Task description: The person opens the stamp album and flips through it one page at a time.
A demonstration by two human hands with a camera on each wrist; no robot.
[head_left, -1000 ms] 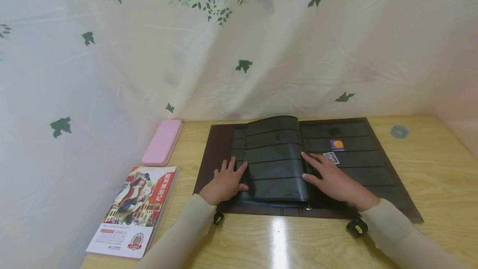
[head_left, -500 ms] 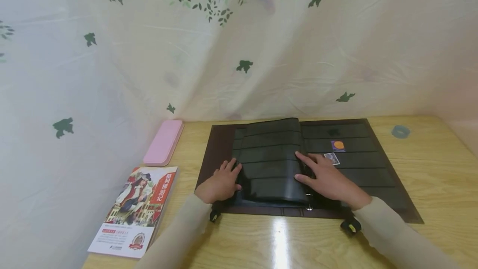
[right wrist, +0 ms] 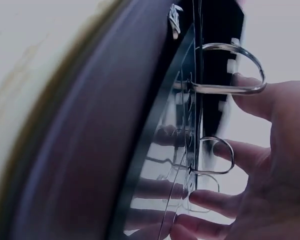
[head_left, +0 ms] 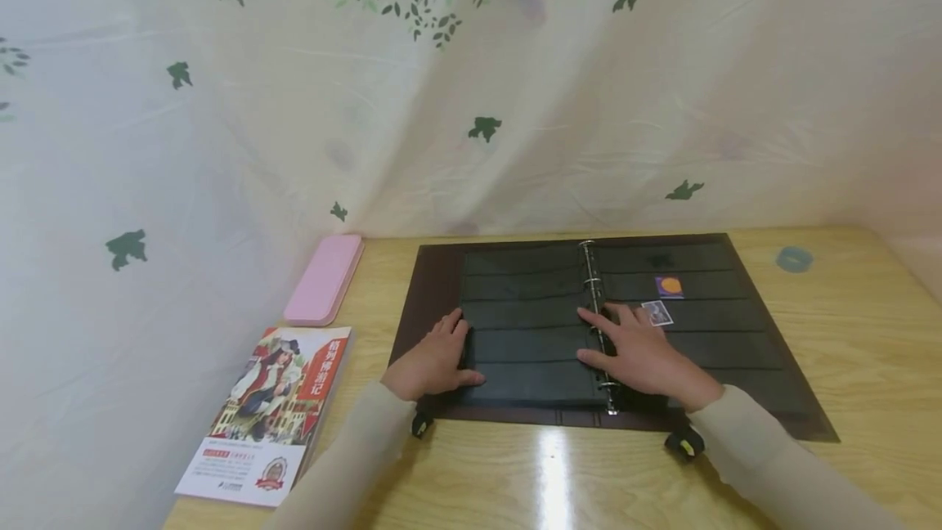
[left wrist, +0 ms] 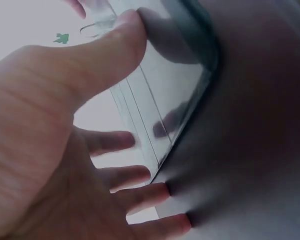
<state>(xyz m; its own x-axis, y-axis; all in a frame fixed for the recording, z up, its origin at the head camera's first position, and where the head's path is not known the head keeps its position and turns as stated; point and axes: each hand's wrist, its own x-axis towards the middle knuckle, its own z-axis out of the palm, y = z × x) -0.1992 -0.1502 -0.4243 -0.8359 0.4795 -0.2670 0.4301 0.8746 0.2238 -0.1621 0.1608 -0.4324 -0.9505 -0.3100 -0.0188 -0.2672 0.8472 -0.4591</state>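
A dark brown ring binder (head_left: 429, 280) lies spread on the table. Its black pages (head_left: 526, 343) have horizontal pocket strips. My left hand (head_left: 434, 358) is at the left page's outer edge, thumb over the page and other fingers extended past its side, as the left wrist view also shows. Over the spine is my right hand (head_left: 643, 354), its thumb and index finger reaching to the inner edge of the left page. Metal rings (right wrist: 230, 90) stand beside its fingers in the right wrist view. An orange-and-purple stamp (head_left: 670, 287) and a grey stamp (head_left: 657, 313) sit on the right page.
To the left are a pink case (head_left: 324, 280) and a paperback book (head_left: 265, 419) with an illustrated cover. A translucent round item (head_left: 795, 259) lies at the back right of the wooden table (head_left: 868, 325). Behind hangs a printed curtain (head_left: 412, 137).
The raised, curved page has come down flat onto the left side, uncovering the rings at the spine. My right hand has shifted slightly left; the left hand stays near the page edge.
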